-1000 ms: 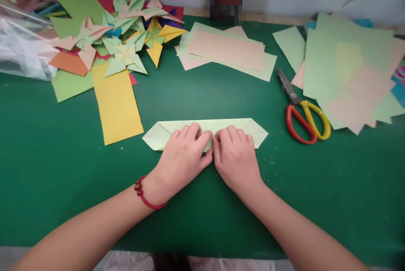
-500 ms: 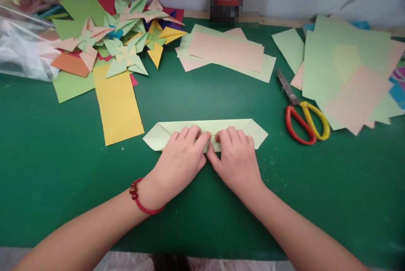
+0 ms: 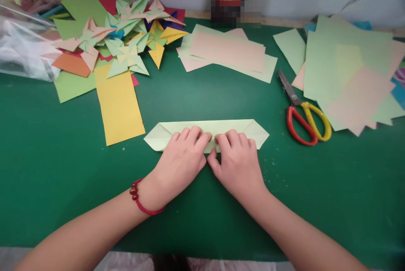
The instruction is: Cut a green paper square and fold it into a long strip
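A long strip of folded pale green paper (image 3: 228,126) with pointed ends lies flat on the green table, its length running left to right. My left hand (image 3: 182,161), with a red beaded bracelet at its wrist, is closed on the paper's near middle, fingers curled and pressed down. Close beside it, my right hand (image 3: 237,161) is also closed on the paper, its curled fingertips at the centre crease and the thumb at the near edge. Both hands cover much of the paper's lower half.
Scissors (image 3: 299,104) with red and yellow handles lie at the right, beside a pile of pale paper sheets (image 3: 341,68). Further paper strips (image 3: 228,52) sit at the back. Folded paper stars (image 3: 126,54), a yellow sheet (image 3: 120,106) and a clear plastic bag (image 3: 25,47) are at the left.
My right hand's fingers have shifted slightly and its thumb sits a little lower, at the paper's near edge. My left hand and the folded paper look almost unchanged.
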Motion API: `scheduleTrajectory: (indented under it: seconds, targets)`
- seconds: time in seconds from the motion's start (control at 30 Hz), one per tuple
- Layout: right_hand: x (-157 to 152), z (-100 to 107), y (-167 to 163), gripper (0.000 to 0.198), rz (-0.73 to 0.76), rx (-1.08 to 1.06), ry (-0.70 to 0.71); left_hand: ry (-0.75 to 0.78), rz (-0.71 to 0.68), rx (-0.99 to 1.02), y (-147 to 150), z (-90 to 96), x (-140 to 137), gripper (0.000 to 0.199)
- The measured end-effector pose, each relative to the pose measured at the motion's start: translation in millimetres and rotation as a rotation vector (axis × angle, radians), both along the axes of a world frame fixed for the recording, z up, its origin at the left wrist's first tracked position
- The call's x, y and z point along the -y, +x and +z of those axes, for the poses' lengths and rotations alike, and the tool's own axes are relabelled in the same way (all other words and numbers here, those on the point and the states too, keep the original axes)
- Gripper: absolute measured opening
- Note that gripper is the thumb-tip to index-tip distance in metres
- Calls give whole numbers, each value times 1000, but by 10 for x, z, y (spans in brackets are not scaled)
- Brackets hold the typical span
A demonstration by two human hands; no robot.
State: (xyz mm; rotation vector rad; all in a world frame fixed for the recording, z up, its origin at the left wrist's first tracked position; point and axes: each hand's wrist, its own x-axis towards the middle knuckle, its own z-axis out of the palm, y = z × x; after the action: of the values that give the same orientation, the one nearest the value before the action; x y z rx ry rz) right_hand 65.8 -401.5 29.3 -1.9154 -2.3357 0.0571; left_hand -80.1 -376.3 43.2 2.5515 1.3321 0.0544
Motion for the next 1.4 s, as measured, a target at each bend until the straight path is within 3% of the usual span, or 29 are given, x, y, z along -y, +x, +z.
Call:
scheduleTrajectory:
  seconds: [0.47,0.87,1.13,1.4]
  targets:
    - [-7,-50,18,12,94,-96,23,44,-1,-48,13,-7,2,25]
    - [-32,-62,-15,11,54,-87,29,221,60,-260,94,3,162,13]
    - [-28,-64,-17,11,49,-93,48,219,180,-404,-30,76,204,16]
    - [-25,-71,-10,10,54,-88,63,208,159,-497,-71,134,234,27]
